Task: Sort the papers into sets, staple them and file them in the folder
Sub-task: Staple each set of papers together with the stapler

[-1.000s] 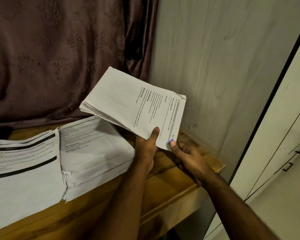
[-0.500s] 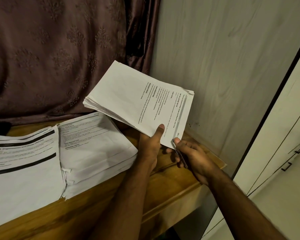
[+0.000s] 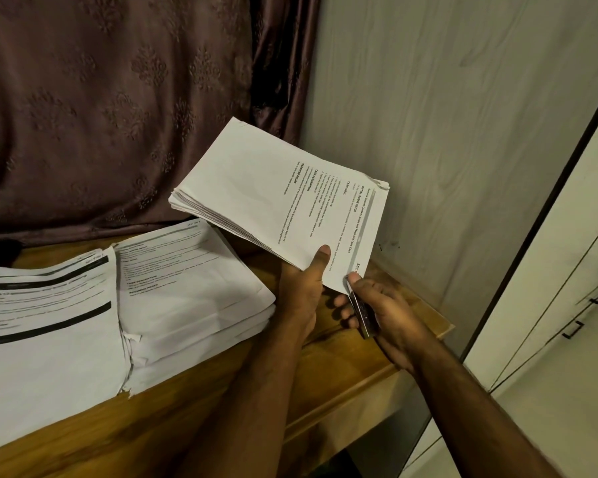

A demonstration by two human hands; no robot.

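Observation:
A thick set of printed papers [image 3: 266, 188] is held up above the wooden table [image 3: 353, 377]. My left hand [image 3: 301, 291] grips its near edge, thumb on top and fingers underneath. My right hand [image 3: 380, 312] holds a small metal stapler [image 3: 361, 313] whose front end sits at the near right corner of that set. Two stacks of papers lie on the table: a middle stack [image 3: 190, 298] and a larger left stack [image 3: 42, 336] with black bars printed across it. No folder is in view.
A brown patterned curtain [image 3: 118, 98] hangs behind the table. A pale wood-grain wall panel [image 3: 446, 115] stands at the right, close to the held papers. White cabinet doors with dark handles [image 3: 573, 329] are at the far right. The table's right end is just beyond my hands.
The held set has shifted slightly up and to the right. My right hand has turned, and the stapler in it now shows at the set's corner.

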